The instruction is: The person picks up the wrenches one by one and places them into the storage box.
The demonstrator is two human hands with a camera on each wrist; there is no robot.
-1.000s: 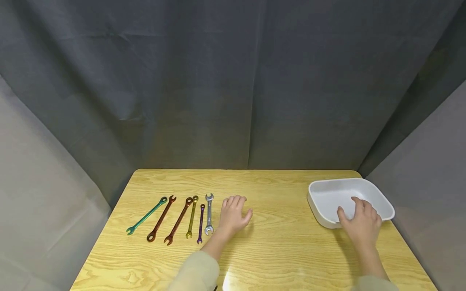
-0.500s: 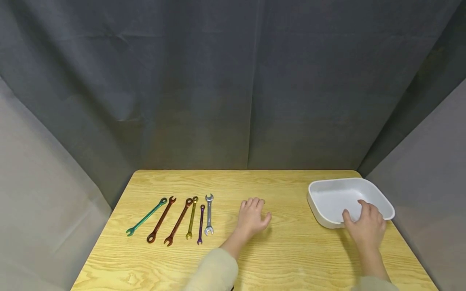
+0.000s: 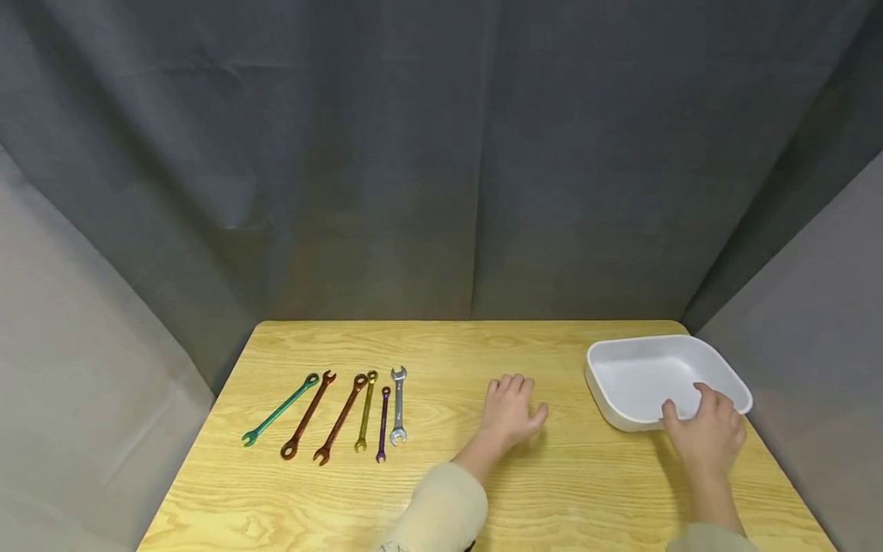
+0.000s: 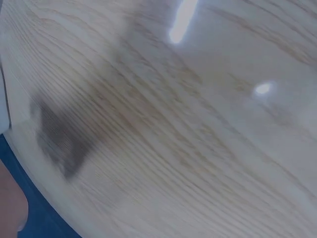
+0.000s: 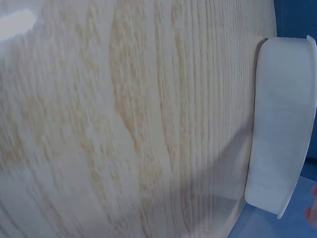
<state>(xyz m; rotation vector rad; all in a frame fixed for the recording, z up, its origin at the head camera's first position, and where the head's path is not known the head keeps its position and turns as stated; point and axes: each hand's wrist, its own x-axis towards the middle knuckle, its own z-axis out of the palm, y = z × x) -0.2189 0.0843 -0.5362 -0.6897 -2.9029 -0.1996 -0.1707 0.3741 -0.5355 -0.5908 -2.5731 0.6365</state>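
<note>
In the head view my left hand (image 3: 510, 412) hovers over the middle of the table with fingers loosely bent, holding nothing. My right hand (image 3: 707, 435) is at the near right side of a white plastic basin (image 3: 635, 376), thumb and fingers spread apart, overlapping its rim in this view. The basin's outer wall (image 5: 282, 124) also shows in the right wrist view, with fingertips (image 5: 312, 213) beside it. Left of my hands lies a row of wrenches: green (image 3: 281, 411), two reddish-brown ones (image 3: 308, 416), gold (image 3: 366, 412), purple (image 3: 383, 425) and silver (image 3: 398, 406).
The wood-grain table (image 3: 552, 491) carries the wrenches on its left and the basin at its right edge. A dark grey curtain (image 3: 414, 153) hangs behind it, and lighter grey panels (image 3: 814, 322) flank both sides.
My left hand has moved right, away from the silver wrench towards the basin. My right hand has shifted slightly right and nearer. The wrenches stay in place.
</note>
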